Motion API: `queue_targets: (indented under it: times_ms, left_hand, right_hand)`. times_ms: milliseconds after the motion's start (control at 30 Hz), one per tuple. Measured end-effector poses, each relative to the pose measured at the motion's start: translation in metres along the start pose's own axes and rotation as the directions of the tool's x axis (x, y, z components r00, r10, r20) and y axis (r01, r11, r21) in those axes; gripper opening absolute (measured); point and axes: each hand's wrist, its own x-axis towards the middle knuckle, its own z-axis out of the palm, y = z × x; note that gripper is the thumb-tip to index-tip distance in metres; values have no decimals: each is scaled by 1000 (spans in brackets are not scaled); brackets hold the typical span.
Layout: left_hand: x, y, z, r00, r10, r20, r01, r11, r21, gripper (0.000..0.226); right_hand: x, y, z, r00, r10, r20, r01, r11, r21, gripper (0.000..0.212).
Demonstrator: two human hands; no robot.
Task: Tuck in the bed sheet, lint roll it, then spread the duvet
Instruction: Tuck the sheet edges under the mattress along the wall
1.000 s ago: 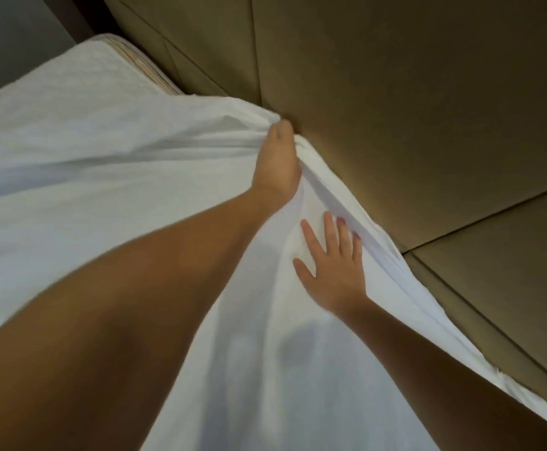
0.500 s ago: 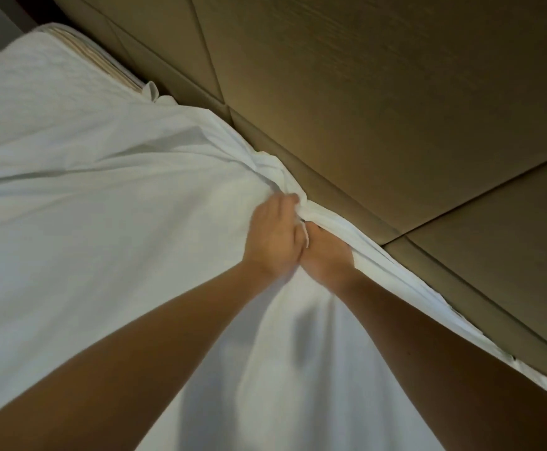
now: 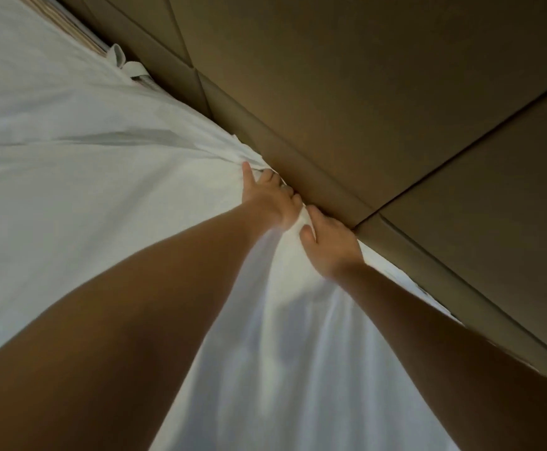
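— Which step?
— Tucking. My left hand (image 3: 272, 200) grips the bunched edge of the white cotton bed sheet (image 3: 103, 229); my right hand (image 3: 330, 247), just beside it, pinches a fold.
— Next?
— Probably pushing it down against the tan padded headboard (image 3: 396, 92) just beyond my knuckles.

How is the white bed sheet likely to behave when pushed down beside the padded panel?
Probably floppy: the bed sheet bunches into folds where the left hand and right hand grip it. Likely light, since creases fan out from them.
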Motion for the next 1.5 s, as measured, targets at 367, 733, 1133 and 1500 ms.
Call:
queue_targets:
  times_ms: [367,733,1133,1500]
  left_hand:
    - [-68,49,35,921,257,-294,-295,951,-95,54]
    - [-75,93,26,953,166,-252,-182,983,-39,43]
    - [-82,148,26,965,262,-31,-258,961,96,48]
    - [-128,169,52,876,417,-240,-430,903,-1,69]
  right_hand:
    - [-67,19,16,944,123,-307,-126,992,10,45]
    - [-118,44,-9,975,113,-194,-125,991,-50,44]
    - [-130,85,-6,956,270,-110,-286,942,-175,62]
    - [-183,106,-1,905,308,-293,-341,938,-64,61]
